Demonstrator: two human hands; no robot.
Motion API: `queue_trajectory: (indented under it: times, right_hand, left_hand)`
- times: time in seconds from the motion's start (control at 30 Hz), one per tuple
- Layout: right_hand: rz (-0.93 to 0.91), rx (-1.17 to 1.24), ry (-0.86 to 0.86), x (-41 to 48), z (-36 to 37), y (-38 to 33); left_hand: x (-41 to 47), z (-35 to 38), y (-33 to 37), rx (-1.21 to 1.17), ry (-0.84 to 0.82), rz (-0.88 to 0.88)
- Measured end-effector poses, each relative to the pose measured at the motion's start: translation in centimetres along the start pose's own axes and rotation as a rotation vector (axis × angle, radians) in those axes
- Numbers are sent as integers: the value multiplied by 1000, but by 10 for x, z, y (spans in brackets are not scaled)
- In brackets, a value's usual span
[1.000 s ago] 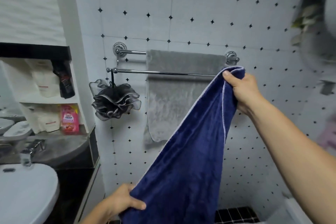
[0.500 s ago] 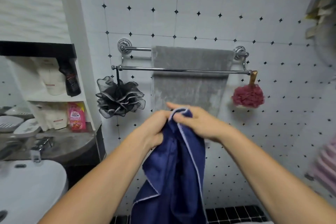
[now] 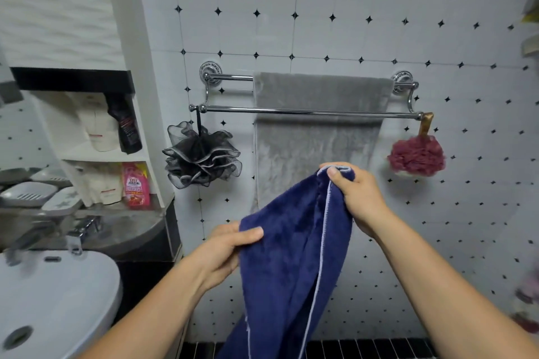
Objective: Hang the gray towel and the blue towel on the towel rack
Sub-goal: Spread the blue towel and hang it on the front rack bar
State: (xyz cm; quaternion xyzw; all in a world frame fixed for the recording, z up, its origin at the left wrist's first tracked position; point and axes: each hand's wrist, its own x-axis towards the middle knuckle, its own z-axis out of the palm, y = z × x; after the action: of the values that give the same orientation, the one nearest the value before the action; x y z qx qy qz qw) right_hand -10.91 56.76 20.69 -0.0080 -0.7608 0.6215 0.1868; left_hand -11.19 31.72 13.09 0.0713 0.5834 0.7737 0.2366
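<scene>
Holding the blue towel (image 3: pixel 291 265) bunched below the towel rack (image 3: pixel 306 111), my right hand (image 3: pixel 357 198) clamped its top corner, nearer the free front bar, my left hand (image 3: pixel 224 251) pinching lower. The gray towel (image 3: pixel 318 140) hung behind.

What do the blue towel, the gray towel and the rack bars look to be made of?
Blue towel: plush, fleecy fabric, likely microfiber, matte with a pale stitched edge. Gray towel: similar soft pile, showing brushed streaks. Towel rack: polished metal, probably chrome-plated, judging by its bright mirror-like highlights. Left hand and right hand pinch the blue towel, which bunches softly.
</scene>
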Motion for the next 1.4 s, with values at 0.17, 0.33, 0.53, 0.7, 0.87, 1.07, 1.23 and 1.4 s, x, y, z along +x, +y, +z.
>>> queue_trajectory:
  times: [0.17,0.33,0.53,0.7,0.87,1.07,1.23,1.4]
  right_hand:
    - [39,-87,-23,-10,14,10]
    - [-32,-76,-47,-31,37,-6]
    - [-112,-50,-225,-55,22,-8]
    - [-206,-92,-294,-56,20,-11]
    - [-145,5,-229,-55,28,-9]
    - [-53,102,-135,-61,39,2]
    - [-135,62,-362,-72,30,10]
    - [-285,-24,-480,-79,12,17]
  left_hand:
    - [12,38,8,-198,77,192]
    - [16,92,0,133,227,476]
    - [8,92,4,-13,180,474]
    - [0,93,2,-10,71,430]
    - [-10,97,-12,-31,-30,444]
    - [-16,94,-9,214,-23,500]
    - [-13,76,0,276,88,491]
    - [-18,62,13,254,154,515]
